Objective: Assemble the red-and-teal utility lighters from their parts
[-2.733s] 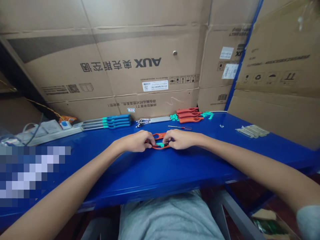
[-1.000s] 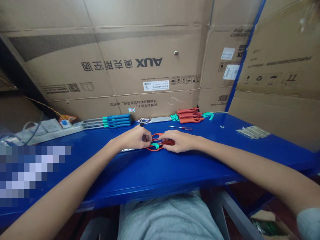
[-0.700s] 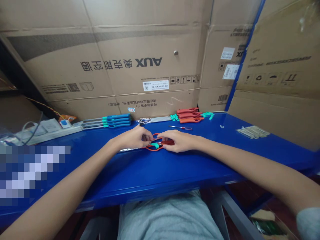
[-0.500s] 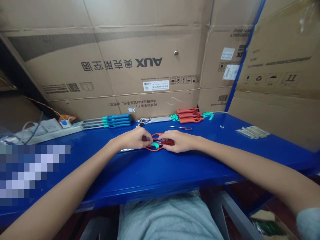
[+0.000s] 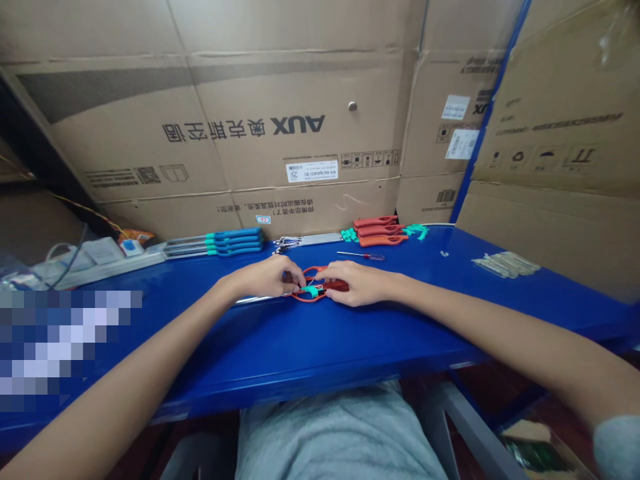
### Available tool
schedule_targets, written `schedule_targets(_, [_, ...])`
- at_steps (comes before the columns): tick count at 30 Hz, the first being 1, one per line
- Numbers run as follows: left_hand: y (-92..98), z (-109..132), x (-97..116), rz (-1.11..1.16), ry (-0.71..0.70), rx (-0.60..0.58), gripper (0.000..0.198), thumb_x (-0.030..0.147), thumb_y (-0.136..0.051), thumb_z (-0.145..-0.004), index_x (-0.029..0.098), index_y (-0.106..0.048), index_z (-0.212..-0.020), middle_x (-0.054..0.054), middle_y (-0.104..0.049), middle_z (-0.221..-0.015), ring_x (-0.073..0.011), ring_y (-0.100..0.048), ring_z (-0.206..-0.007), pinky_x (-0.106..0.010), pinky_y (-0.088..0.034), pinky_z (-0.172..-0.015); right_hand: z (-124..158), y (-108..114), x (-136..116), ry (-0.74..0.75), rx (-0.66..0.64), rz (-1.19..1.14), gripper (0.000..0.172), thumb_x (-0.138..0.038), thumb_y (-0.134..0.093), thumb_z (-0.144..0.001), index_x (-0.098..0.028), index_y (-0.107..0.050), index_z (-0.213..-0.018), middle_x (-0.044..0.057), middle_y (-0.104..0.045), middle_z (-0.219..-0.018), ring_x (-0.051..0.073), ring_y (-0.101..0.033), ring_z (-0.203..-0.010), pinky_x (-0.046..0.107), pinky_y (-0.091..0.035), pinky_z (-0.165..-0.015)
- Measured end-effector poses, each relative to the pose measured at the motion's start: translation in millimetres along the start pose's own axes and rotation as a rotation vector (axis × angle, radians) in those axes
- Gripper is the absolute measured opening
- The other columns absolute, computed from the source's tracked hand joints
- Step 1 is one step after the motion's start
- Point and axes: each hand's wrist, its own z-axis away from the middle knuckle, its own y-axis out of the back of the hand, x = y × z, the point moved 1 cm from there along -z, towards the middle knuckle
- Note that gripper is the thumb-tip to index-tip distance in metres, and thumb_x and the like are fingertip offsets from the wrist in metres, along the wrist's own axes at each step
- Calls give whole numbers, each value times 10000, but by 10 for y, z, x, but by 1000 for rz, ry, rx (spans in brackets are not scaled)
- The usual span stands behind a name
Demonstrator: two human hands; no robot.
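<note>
Orange handle, right end gripped

The right hand clamps thumb and fingers on its right end. The left hand curls at its left, fingertips beside the teal piece; I cannot tell if they pinch. A rod extends left.

L fingers nr R fingers, both bent
</note>
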Motion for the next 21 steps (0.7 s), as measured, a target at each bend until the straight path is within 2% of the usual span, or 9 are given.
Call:
schedule_targets(5, [-7,4,3,3,-14,6,197,185,-571,-794,156,-727,-910,-34,-736,-822,-125,-634,-679,-188,-443,-620,-2,-18,11,12,52,-68,546,-199,-553,-848,-173,-452,-1383,85,-646,-991,201,-588,-885,368,-472,-843])
schedule_targets(7, [-7,2,7,8,-14,4,200,180,-564,-791,159,-723,-910,-31,-732,-812,-125,-631,-671,-191,-442,-615,-1,-12,5,17,33,-44,495,-208,-549,-857,-174,-500,-1349,93,-642,-989,207,-586,-889,378,-468,-851])
schedule_targets(10, [-14,-7,-3,13,-2,-10,205,180,-561,-783,154,-716,-916,-35,-725,-815,-128,-624,-672,-196,-439,-606,-1,3,-5,17,-5,7,340,-228,-537,-875,-159,-635,-1194,117,-627,-1023,218,-586,-931,378,-459,-878])
schedule_targets(12, [-21,-15,-19,21,11,-16,205,192,-564,-781,148,-711,-917,-41,-720,-823,-135,-622,-682,-200,-438,-600,-2,8,-7,8,-11,1,291,-227,-533,-880,-150,-672,-1124,120,-626,-1025,217,-589,-946,364,-460,-881])
schedule_targets(21, [-26,-20,-24,86,69,-19,226,280,-630,-780,136,-741,-914,-56,-733,-799,-150,-636,-668,-214,-449,-595,-11,16,-26,13,-13,-4,274,-218,-537,-882,-140,-682,-1101,123,-641,-1015,222,-591,-942,373,-460,-883])
